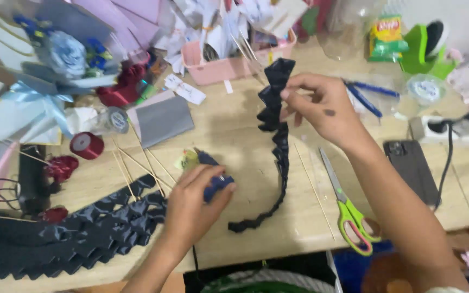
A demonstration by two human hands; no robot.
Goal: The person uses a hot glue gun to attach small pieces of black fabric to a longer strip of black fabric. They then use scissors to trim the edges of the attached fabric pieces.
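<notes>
While my right hand (321, 108) is pinching the pleated dark ribbon strip (276, 135) near its top, I'm letting the rest hang down to the worktop (245, 135). My left hand (194, 209) is closing around a small dark blue tool (216, 182), probably a glue gun. Strip looks light, floppy and slick; pleats could unfold, so I'm gripping across folds. More strips (66, 233) lie left.

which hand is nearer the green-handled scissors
Right. The right hand holds up the folded dark ribbon strip above the scissors, its forearm passing just beside them. The left hand is across the table, beyond the strip.
</notes>
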